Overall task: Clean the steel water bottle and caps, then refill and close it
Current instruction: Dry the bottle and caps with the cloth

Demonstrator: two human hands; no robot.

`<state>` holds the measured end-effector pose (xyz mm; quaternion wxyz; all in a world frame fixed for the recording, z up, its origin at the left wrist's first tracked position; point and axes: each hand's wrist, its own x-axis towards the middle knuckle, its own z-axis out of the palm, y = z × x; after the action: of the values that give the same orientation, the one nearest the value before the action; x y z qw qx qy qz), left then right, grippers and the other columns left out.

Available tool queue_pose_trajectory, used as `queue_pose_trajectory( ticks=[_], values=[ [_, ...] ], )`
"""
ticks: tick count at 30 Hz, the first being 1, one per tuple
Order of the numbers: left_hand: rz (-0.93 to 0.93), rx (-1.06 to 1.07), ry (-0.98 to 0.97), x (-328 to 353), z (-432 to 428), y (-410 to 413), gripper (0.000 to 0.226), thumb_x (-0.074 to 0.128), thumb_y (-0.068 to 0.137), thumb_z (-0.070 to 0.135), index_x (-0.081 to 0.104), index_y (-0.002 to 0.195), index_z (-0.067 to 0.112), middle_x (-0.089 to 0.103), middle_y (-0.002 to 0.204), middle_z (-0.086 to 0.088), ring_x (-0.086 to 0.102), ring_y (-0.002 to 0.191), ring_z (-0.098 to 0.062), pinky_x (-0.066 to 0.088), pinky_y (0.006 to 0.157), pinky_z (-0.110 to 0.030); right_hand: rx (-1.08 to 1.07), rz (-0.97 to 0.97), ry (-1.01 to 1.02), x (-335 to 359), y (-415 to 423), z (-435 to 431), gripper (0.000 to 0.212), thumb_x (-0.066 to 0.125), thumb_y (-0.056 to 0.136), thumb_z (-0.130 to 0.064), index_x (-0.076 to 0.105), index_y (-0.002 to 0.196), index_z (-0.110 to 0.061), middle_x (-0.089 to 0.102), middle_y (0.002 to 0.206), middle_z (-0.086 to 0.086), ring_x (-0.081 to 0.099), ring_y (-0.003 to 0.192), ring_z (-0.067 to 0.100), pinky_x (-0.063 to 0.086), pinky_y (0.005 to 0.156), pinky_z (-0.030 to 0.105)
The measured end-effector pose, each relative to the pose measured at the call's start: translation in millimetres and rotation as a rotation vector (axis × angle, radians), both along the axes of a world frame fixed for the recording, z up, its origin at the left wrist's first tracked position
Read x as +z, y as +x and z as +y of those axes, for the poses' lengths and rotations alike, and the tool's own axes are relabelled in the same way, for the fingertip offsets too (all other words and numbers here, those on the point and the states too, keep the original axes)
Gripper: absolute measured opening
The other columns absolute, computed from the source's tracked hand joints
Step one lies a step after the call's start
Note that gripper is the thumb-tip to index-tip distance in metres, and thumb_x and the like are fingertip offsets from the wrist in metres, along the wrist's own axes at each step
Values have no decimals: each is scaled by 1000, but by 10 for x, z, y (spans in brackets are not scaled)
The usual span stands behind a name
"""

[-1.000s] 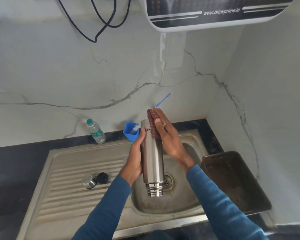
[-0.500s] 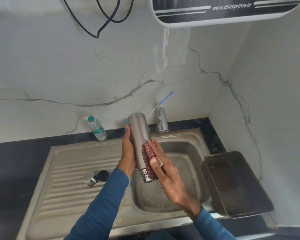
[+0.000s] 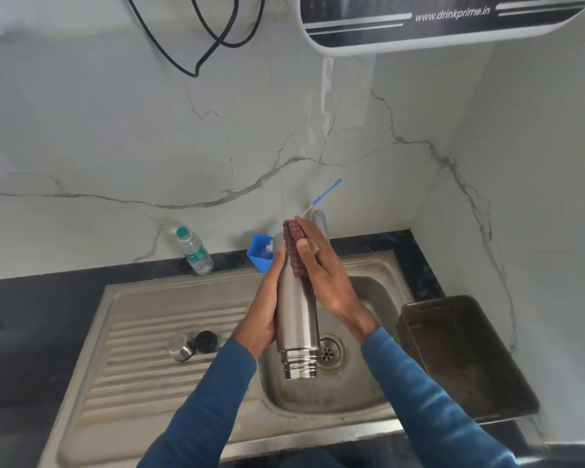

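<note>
A: Steel bottle, where?
B: Over the sink basin; held upside down and tilted; threaded mouth low and uncapped, near the drain in this view; base end high, close to the tap.
A: Left hand?
B: Grips the bottle's body from the left; thumb laid along the front wall; fingers curl round behind, mostly hidden.
A: Right hand?
B: On the bottle's upper right; thumb and fingers clamp a red checked cloth against the steel near the base end; cloth shows above and left of the thumb, the rest lies under the palm.
A: The caps?
B: Both on the ribbed drainboard, left of the basin; steel cap and black cap side by side; touching or just apart, cannot tell; well apart from the bottle.
A: Behind the sink?
B: A small plastic water bottle with a green top, upright on the dark counter against the marble wall; a blue tub just behind the left thumb, something white in it, unclear what; a blue-handled brush slants up beyond the right fingertips.
A: Right side?
B: A dark brown tray just beside the basin; overhead, the lower edge of a water purifier; black cables loop on the wall left of it; both sleeves blue.
</note>
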<state>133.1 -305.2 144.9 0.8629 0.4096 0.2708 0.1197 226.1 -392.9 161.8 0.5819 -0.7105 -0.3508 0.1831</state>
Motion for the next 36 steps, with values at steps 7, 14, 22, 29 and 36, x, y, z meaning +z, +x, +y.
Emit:
queue_pose_trajectory(
  ticks=[7, 14, 22, 29, 36],
  values=[
    [-11, 80, -43, -12, 22, 53, 57, 52, 105, 57, 72, 132, 11, 74, 127, -18, 72, 114, -29, 56, 101, -41, 75, 151, 49, -67, -67, -31, 50, 46, 112, -41, 42, 160, -29, 44, 163, -14, 35, 152, 1, 26, 130, 42],
    [111, 257, -89, -124, 342, 164, 82, 64, 88, 76, 66, 126, 3, 70, 90, -16, 70, 80, -29, 59, 78, -41, 186, 198, -31, -177, -518, -543, 49, 45, 112, -43, 42, 160, -35, 34, 168, -17, 27, 156, 0, 22, 132, 40],
    [142, 257, -219, -411, 313, 245, 129, 85, 49, 87, 59, 144, 4, 68, 120, -22, 68, 111, -37, 54, 107, -54, 142, 155, -12, -178, -507, -667, 48, 44, 113, -37, 41, 160, -32, 33, 168, -19, 25, 156, -1, 22, 131, 36],
    [119, 256, -170, -305, 316, 231, 120, 80, 55, 88, 62, 140, 6, 72, 115, -22, 73, 101, -35, 60, 91, -49, 162, 293, 43, -117, -501, -598, 48, 41, 115, -28, 35, 163, -30, 46, 161, -17, 38, 151, 1, 30, 128, 32],
    [110, 301, -145, -327, 226, 148, 119, 82, 56, 87, 64, 138, 2, 70, 114, -23, 69, 104, -37, 58, 100, -53, 162, 169, 4, -330, -646, -788, 51, 43, 114, -28, 30, 164, -34, 25, 172, -17, 19, 159, 3, 18, 132, 48]
  ],
)
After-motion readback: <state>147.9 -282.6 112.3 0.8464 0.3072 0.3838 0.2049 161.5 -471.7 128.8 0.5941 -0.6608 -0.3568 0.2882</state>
